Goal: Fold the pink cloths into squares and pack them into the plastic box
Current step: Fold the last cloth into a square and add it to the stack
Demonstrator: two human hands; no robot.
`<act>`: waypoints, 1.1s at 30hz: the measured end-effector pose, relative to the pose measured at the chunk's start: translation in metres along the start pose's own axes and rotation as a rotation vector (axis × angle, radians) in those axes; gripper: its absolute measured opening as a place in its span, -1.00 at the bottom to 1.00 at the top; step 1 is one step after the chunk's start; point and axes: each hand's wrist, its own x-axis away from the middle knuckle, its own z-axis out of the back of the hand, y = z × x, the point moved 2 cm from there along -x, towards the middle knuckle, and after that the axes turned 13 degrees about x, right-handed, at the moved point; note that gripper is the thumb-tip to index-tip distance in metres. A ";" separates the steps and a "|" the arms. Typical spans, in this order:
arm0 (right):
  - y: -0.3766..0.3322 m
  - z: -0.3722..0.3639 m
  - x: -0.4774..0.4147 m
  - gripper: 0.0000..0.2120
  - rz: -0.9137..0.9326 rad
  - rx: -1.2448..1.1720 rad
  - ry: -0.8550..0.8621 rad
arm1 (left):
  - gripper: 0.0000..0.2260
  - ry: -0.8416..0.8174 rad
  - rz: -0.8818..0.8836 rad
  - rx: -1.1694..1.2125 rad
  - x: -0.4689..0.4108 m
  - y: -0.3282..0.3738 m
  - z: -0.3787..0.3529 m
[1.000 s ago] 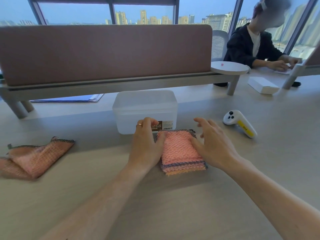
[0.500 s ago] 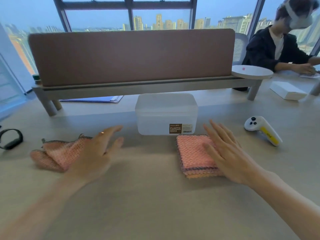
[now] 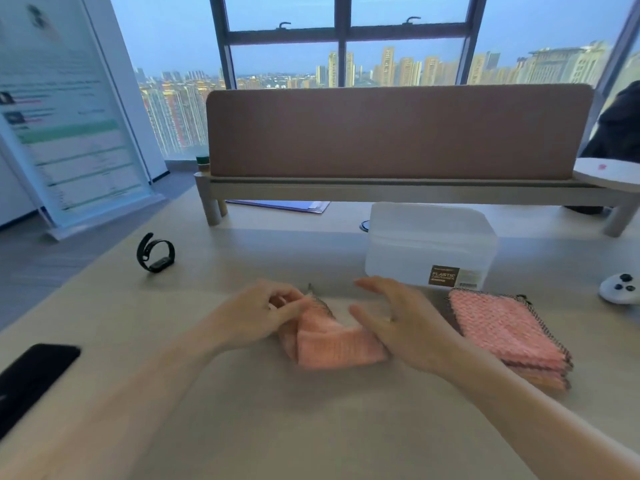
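Black glass of a phone (image 3: 33, 379) lies far out to the left of my left hand, at the near edge of the pale wooden desk (image 3: 242, 427). Farther back on that side, a black wristband (image 3: 155, 252) stands on its edge.

My left hand (image 3: 258, 315) pinches a rumpled pink cloth (image 3: 332, 341) between thumb and fingertips at its upper left corner, where a dark stitched hem pokes up. My right hand (image 3: 401, 325) rests on the cloth's right end with the fingers loosely spread and slightly curled; whether they grip the fabric or only press on it, I cannot tell (motion blur softens both hands). The cloth lies bunched on the desk between my two hands, partly doubled over.

Just to the right of my right hand sits a stack of folded pink cloths (image 3: 505, 332), squared up, with dark trim along the edges. Beyond my right hand, touching or nearly touching the stack's far edge, stands the translucent plastic box (image 3: 429, 244), a brown label on its near wall. At the far right edge, past the stack, part of a white controller (image 3: 620, 289) shows.

Behind everything, a brown divider panel (image 3: 398, 133) spans the desk on a raised shelf, with blue papers (image 3: 287, 205) tucked beneath it.
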 end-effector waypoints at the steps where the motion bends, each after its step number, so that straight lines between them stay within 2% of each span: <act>1: -0.003 -0.006 -0.005 -0.40 -0.046 0.009 -0.082 | -0.87 0.067 -0.004 0.033 -0.004 -0.001 0.003; 3: -0.004 -0.019 -0.007 -0.35 -0.091 0.113 -0.205 | -0.73 0.146 0.041 0.018 -0.010 -0.011 0.011; 5: 0.001 -0.027 -0.002 -0.41 -0.105 0.206 -0.216 | -0.58 0.020 0.082 -0.065 -0.012 -0.015 0.005; 7: 0.005 -0.028 0.000 -0.50 -0.141 0.164 -0.204 | -0.61 -0.082 0.069 -0.072 -0.017 -0.015 -0.011; 9: 0.008 -0.027 -0.002 -0.54 -0.184 0.082 -0.237 | -0.75 -0.099 0.034 -0.013 -0.022 -0.005 -0.027; 11: 0.010 -0.028 -0.007 -0.52 -0.243 -0.025 -0.287 | -0.87 -0.090 -0.043 0.009 -0.025 0.007 -0.037; 14: 0.006 -0.024 -0.017 -0.47 -0.390 -0.303 -0.358 | -0.93 -0.033 -0.159 0.082 -0.023 0.024 -0.035; 17: -0.003 -0.013 -0.027 -0.62 -0.358 -0.695 -0.488 | -0.94 -0.057 -0.254 0.180 -0.020 0.040 -0.015; 19: -0.007 -0.001 -0.033 -0.67 -0.284 -0.821 -0.479 | -0.92 -0.042 -0.287 0.235 -0.015 0.050 0.005; 21: -0.010 0.013 -0.040 -0.68 -0.244 -0.826 -0.389 | -0.92 0.011 -0.299 0.261 -0.008 0.061 0.027; 24: -0.020 0.041 -0.046 -0.71 -0.147 -0.742 -0.199 | -0.91 0.141 -0.360 0.185 0.002 0.080 0.056; 27: -0.027 0.073 -0.042 -0.70 -0.090 -0.834 -0.089 | -0.89 0.225 -0.413 0.096 0.016 0.097 0.078; 30: -0.030 0.089 -0.034 -0.68 -0.162 -0.905 -0.093 | -0.89 0.263 -0.454 0.047 0.027 0.113 0.088; 33: -0.045 0.072 -0.026 -0.55 -0.171 -0.720 -0.216 | -0.91 0.232 -0.504 -0.004 0.038 0.134 0.085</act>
